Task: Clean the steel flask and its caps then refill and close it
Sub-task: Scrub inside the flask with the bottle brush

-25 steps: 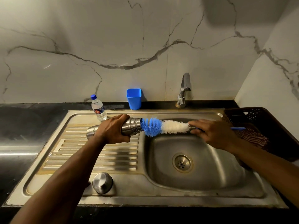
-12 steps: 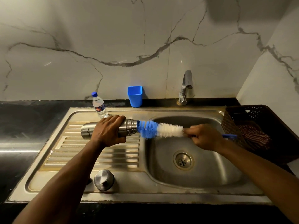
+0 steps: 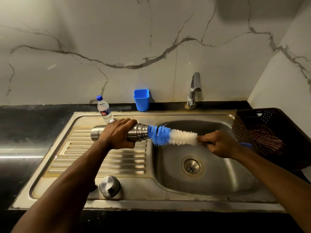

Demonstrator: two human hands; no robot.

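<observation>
Scrubbing is the step in hand: the left hand (image 3: 117, 134) is wrapping its fingers round the flask (image 3: 136, 135), holding it level over the draining board with its open mouth pointing right, toward the basin. The right hand (image 3: 218, 143) is closing round the handle of the brush (image 3: 170, 136), whose blue tip is sitting at the mouth while the white bristles are lying outside. To do this well, I judge the brush should be going in straight along the flask's axis, twisting as it travels to the bottom, with the flask gripped firmly and tipped slightly so anything loosened is draining into the sink (image 3: 218, 187).

Whether the flask is holding water cannot be told. One steel cap (image 3: 109, 186) is lying on the near rim of the sink. A bottle (image 3: 104, 110) with clear water is standing at the far edge, capped, likely for refilling. The blue cup (image 3: 141, 100) is showing nothing inside from here. The basket (image 3: 244, 132) at right is holding a striped cloth (image 3: 267, 142).
</observation>
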